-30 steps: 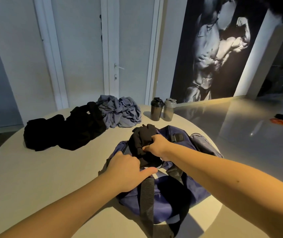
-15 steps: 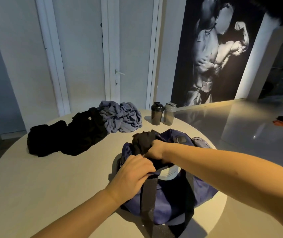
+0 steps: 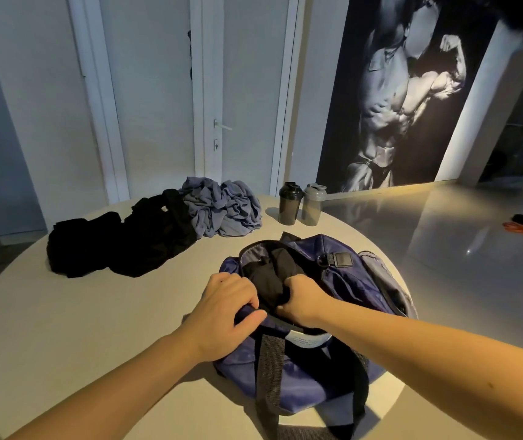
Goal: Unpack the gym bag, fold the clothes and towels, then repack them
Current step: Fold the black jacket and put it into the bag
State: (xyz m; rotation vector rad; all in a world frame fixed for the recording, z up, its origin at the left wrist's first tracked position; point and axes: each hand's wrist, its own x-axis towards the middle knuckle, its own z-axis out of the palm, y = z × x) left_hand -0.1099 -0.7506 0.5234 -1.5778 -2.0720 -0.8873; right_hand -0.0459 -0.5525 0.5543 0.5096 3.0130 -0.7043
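The gym bag (image 3: 355, 290) is navy with black straps (image 3: 269, 369); black cloth (image 3: 273, 277) fills its mouth. Beyond the bag lie black clothes (image 3: 120, 242), a grey-blue garment (image 3: 222, 211), a black shaker (image 3: 289, 204) and a grey shaker (image 3: 312, 206).

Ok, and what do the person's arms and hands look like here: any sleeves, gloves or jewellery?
Both arms are bare, with no sleeves in view up to the picture's edge. The left hand and right hand wear no gloves, and no rings, watch or bracelet show on either wrist. The right forearm has one small dark spot.
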